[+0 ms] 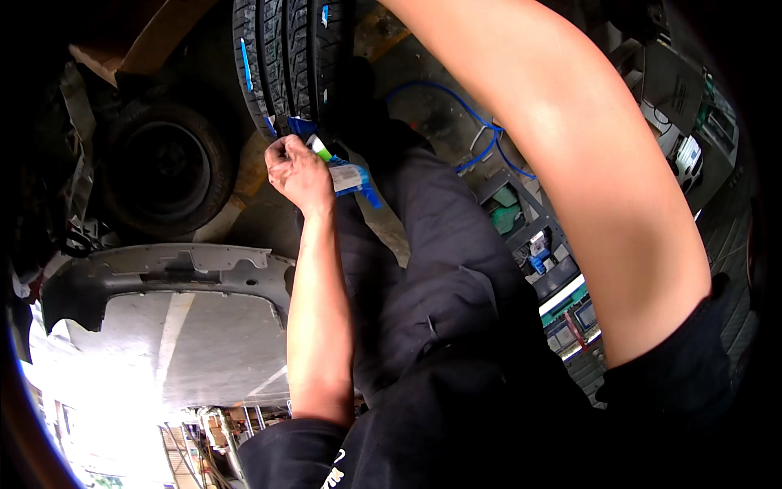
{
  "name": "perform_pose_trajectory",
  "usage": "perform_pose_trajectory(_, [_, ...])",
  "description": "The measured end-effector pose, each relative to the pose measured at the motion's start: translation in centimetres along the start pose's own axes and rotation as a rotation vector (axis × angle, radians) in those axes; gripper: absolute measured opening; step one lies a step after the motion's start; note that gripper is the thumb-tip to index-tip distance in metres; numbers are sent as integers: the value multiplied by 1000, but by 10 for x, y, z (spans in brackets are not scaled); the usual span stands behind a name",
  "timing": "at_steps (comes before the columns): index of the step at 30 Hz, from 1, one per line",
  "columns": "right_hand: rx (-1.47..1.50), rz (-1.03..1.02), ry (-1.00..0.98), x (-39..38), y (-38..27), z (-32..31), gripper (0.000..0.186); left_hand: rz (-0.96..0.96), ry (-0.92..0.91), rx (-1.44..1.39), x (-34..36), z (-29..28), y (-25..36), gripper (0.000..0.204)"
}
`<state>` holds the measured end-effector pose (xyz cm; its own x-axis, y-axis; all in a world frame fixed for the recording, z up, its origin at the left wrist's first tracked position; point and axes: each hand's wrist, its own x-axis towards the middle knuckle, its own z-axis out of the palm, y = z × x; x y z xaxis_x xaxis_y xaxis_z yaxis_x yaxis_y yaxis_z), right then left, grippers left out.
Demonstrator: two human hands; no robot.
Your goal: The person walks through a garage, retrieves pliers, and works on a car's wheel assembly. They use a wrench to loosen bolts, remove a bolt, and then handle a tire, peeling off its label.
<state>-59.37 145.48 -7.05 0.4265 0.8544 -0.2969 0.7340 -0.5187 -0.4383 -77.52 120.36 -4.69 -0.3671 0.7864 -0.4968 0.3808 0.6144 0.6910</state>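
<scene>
A black tire [281,73] with a grooved tread stands upright at the top of the head view. Scraps of blue film cling to its tread. At the tire's lower end my left hand [301,174] is closed, its fingers curled on a crumpled tire label [350,178] in blue, white and green. One end of that label hangs free to the right of the hand, and the fingertips are partly hidden. My right arm reaches up across the right side and leaves the picture at the top, so the right hand is out of sight.
Another wheel [169,167] lies at the left. Below it is a grey car bumper [179,265] on the floor. A blue hose [456,96] curves across the floor on the right, near a tool tray [529,224] with assorted items. A cardboard piece [151,41] is at the upper left.
</scene>
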Motion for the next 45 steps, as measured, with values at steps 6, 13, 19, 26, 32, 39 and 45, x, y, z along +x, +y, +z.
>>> perform_pose_trajectory(6, [35, -5, 30, -5, -7, -2, 63, 2, -104, 147, 13, 7, 21, 46])
perform_pose_trajectory(13, [-2, -18, 4, 1, 0, -3, 64, -6, -172, -108, 13, 0, 2, 29])
perform_pose_trajectory(19, [14, -8, 27, 13, 10, 9, 61, 28, -105, 86, -16, -31, -28, 24])
perform_pose_trajectory(26, [92, -48, 44, 27, 22, -3, 61, 242, -217, 106, 23, -104, -91, 27])
perform_pose_trajectory(32, [55, -32, 49, 15, 29, 4, 61, 60, -341, -276, 52, -54, -28, 19])
perform_pose_trajectory(39, [75, -18, 48, 18, 32, 2, 61, 116, -361, 91, 60, -42, -2, 15])
perform_pose_trajectory(45, [79, -17, 59, 20, 28, -3, 61, 789, -261, 282, 59, -30, 4, 22])
